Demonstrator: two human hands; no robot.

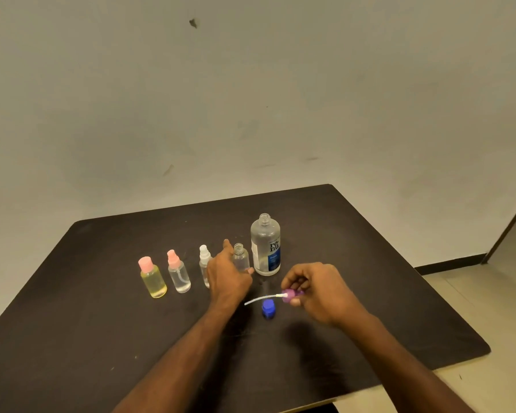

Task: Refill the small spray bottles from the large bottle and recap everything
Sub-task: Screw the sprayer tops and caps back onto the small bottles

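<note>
Right now the step in hand looks like either setting the purple spray head [289, 295] aside before pouring or bringing it back to close the uncapped small bottle [240, 258]; I cannot tell which, since the liquid level in that bottle is hard to read. The left hand [225, 274] wraps its grip around the small bottle, fingers and thumb curled about the clear body, holding it upright on the counter [72, 308] just beside the large bottle [265, 245]. The right hand [319, 289] pinches the spray head between fingertips and thumb, its white dip tube [259, 299] trailing leftward just above the counter. To do this well, I judge the left hand should keep the small bottle steady and vertical, and the tube should be fed into the narrow neck before the head is turned down; if pouring comes first, the head should be laid where the tube stays clean. The large bottle stands open, and I judge it to be partly full of clear liquid; its blue cap [268, 309] lies on the counter near the right hand. To the left stand three capped bottles: a pink-capped bottle of yellow liquid [153, 278], a pink-headed spray bottle [178, 272] partly filled with clear liquid, and a white-headed spray bottle [204, 262] half hidden behind the left hand.
</note>
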